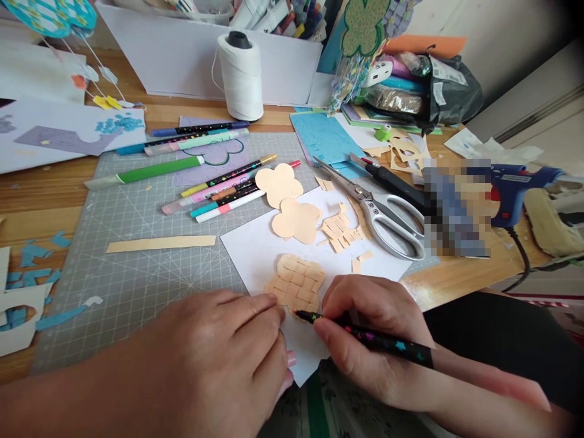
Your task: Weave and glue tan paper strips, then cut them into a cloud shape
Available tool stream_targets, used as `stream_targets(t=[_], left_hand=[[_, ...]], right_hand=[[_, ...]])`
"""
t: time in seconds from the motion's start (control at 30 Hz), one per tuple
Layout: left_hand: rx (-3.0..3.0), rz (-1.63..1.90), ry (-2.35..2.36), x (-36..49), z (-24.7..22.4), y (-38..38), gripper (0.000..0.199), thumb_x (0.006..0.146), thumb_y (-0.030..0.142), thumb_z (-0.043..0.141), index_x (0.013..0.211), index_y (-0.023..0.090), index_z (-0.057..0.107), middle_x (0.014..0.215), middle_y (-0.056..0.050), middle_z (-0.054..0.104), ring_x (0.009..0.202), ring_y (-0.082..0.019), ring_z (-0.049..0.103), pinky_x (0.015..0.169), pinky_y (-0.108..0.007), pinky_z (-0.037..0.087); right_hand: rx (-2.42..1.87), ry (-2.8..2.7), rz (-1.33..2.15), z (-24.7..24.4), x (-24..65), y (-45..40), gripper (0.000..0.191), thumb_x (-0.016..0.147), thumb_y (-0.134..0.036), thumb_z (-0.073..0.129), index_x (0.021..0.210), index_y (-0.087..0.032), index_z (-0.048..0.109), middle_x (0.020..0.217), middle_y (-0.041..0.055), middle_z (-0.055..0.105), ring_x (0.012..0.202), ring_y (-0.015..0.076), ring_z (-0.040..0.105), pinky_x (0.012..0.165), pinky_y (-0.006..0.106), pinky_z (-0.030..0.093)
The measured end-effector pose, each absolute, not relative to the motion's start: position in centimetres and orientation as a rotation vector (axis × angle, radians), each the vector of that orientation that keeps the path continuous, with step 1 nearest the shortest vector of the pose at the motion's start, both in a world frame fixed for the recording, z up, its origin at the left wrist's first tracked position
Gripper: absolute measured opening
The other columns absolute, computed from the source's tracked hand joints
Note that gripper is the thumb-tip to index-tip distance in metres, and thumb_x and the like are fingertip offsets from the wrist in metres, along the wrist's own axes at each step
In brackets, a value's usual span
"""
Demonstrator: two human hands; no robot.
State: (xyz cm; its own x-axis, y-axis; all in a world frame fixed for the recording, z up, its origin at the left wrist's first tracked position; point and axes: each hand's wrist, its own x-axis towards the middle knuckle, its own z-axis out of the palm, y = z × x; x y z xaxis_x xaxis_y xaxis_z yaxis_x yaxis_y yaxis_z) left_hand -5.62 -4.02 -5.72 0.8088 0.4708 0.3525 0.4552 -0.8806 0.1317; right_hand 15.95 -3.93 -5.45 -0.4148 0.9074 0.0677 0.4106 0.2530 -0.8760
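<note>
A cream woven-paper flower [298, 280] lies on a sheet of white paper [249, 240]. My left hand [228, 347] has its fingers bent and pressed together, the index fingertip holding down the flower's left edge; its lower fingertips show at the paper's near edge. My right hand [374, 334] is closed around a black marker pen [387, 348] with coloured stars. The pen's tip touches the lower edge of the woven flower. Just beyond are two plain cream paper flowers [296, 220], overlapping slightly, and small woven scraps [340, 230].
Scissors [374, 213] and a black cutter [396, 185] lie to the right, near a blue glue gun [511, 188]. Several markers [223, 188] and a cream strip [161, 244] rest on the grey cutting mat [150, 274]. A white thread spool [240, 79] stands behind.
</note>
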Motion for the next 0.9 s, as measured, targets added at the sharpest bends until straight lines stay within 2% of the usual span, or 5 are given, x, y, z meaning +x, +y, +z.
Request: stream_targets(t=[0.23,0.4,0.63,0.9], left_hand=[[2.92,0.6,0.811,-5.21,-5.48,-3.92,0.04,0.099,0.024,0.038,0.078,0.021,0.073,0.086,-0.003,0.077,0.079,-0.02,0.068,0.066,-0.036,0.054],[2.944,0.607,0.751,-5.34,-5.44,-3.68,0.034,0.096,0.023,0.043,0.078,0.021,0.072,0.085,-0.003,0.077,0.077,-0.02,0.069,0.064,-0.035,0.054],[2.953,0.55,0.717,-5.5,-5.53,-3.73,0.026,0.092,0.023,0.049,0.082,0.023,0.072,0.082,-0.002,0.077,0.076,-0.021,0.069,0.065,-0.036,0.056],[2.945,0.57,0.813,-5.06,-5.48,-4.1,0.028,0.091,0.019,0.046,0.08,0.021,0.072,0.084,-0.004,0.077,0.076,-0.022,0.068,0.062,-0.037,0.055]], right_hand=[[-1.301,-1.907,1.047,-5.32,16.1,-3.89,0.02,0.082,-0.017,0.059,0.068,-0.022,0.047,0.058,-0.0034,0.053,0.049,0.0092,0.046,0.045,0.024,0.035],[-1.319,-1.858,1.016,-5.19,16.04,-3.8,0.02,0.082,-0.016,0.06,0.067,-0.023,0.047,0.056,-0.0042,0.052,0.045,0.0082,0.042,0.042,0.023,0.033],[-1.248,-1.861,1.116,-5.87,15.56,-3.88,0.016,0.085,-0.018,0.061,0.075,-0.023,0.049,0.062,-0.0036,0.055,0.051,0.0097,0.047,0.046,0.024,0.036],[-1.249,-1.861,1.102,-6.08,15.28,-3.83,0.016,0.084,-0.018,0.061,0.074,-0.022,0.05,0.063,-0.0035,0.056,0.052,0.0096,0.049,0.047,0.023,0.037]])
